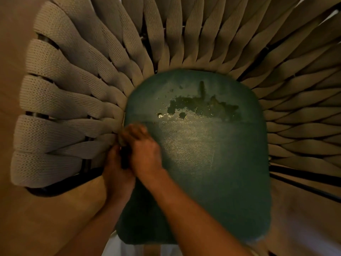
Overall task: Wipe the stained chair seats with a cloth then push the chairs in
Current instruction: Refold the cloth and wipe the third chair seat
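Note:
The chair has a dark green seat cushion (212, 172) ringed by woven beige straps (77, 100). A blotchy, wet-looking stain (203, 106) spreads over the back half of the seat. Both hands are together at the seat's left edge, where the straps meet the cushion. My left hand (116, 174) sits lower, its fingers around a small dark thing (124, 159) that I cannot identify. My right hand (143, 150) lies over it with fingers curled against the straps; what they hold is hidden. No cloth shows plainly.
The chair's black frame (70, 183) runs under the straps at lower left and again at the right (304, 182). Tan floor (36, 218) surrounds the chair. Something pale shows below the seat's front edge (129, 248).

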